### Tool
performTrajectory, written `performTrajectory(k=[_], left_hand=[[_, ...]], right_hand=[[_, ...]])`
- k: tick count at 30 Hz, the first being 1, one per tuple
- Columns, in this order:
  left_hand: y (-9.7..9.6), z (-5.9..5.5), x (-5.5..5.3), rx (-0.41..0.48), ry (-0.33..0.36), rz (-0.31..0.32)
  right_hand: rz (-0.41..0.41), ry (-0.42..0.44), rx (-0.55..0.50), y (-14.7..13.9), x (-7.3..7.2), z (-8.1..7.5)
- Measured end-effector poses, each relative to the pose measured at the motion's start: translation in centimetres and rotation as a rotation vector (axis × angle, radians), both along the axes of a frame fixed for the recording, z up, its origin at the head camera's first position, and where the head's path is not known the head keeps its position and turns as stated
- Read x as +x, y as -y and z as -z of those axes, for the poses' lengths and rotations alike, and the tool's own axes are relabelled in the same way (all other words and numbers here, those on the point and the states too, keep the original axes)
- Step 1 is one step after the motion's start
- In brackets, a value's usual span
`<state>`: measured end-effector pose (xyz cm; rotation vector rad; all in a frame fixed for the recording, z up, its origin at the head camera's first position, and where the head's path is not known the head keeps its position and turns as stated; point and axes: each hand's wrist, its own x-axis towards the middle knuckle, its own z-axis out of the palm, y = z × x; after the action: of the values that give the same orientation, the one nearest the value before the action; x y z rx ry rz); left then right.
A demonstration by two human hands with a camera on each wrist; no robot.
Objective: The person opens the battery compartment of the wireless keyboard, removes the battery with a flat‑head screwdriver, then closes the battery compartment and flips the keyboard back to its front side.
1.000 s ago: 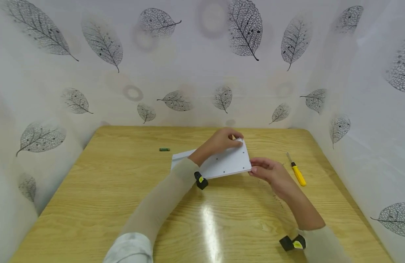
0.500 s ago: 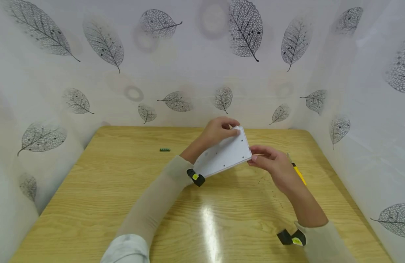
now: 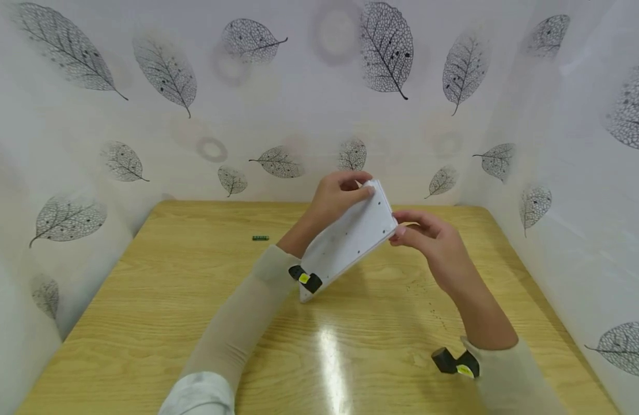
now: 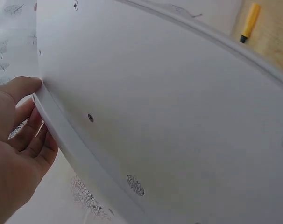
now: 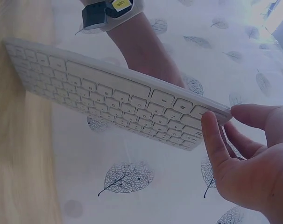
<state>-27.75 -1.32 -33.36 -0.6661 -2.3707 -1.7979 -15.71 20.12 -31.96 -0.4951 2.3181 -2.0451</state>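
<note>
A white keyboard (image 3: 345,236) is tilted steeply, with its back and small screws facing the head camera. In the right wrist view its key side (image 5: 123,100) shows, and its far end meets the wooden table. My left hand (image 3: 333,199) grips the upper edge near one corner, its thumb on the back. At the right end's lower corner, my right hand (image 3: 428,245) pinches the keyboard between thumb and fingers. The left wrist view is mostly filled by the keyboard's smooth back (image 4: 179,102), held at the edge by my left hand (image 4: 20,144).
A small green battery (image 3: 260,238) lies on the wooden table (image 3: 195,288), left of the keyboard. A yellow-handled screwdriver (image 4: 251,21) appears in the left wrist view; my right hand hides it from the head camera. Dark specks dot the table. A leaf-printed curtain (image 3: 309,115) surrounds the back and sides.
Both hands have raised the keyboard's right end, tipping it from nearly flat to steeply slanted. Its left end has swung toward me. My right hand has come to cover the screwdriver.
</note>
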Motion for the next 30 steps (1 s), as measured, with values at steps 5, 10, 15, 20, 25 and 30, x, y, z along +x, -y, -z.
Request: performTrajectory(k=[5,10,15,20,25,30], left_hand=[[0.2,-0.6,0.5,0.079,-0.032,-0.014],[0.5,-0.9,0.7,0.176,-0.058,0.003],[1.1,-0.8,0.8,0.222,-0.097,0.012],[1.8,-0.7,0.8,0.209,-0.121,0.006],[2.6,-0.7,1.1,0.217,-0.125,0.017],[3.2,-0.8,1.4,0.230,-0.121,0.021]], right_hand=[[0.004,-0.035,-0.015,0.3,0.0,-1.5],[0.010,-0.080,0.021,0.8,-0.1,-2.8],[0.000,-0.116,0.012,1.6,-0.2,-3.3],[-0.027,-0.134,-0.021,2.5,-0.4,-3.3],[-0.036,-0.141,-0.024,3.2,-0.4,-3.2],[-0.039,-0.137,-0.031,3.8,-0.4,-3.1]])
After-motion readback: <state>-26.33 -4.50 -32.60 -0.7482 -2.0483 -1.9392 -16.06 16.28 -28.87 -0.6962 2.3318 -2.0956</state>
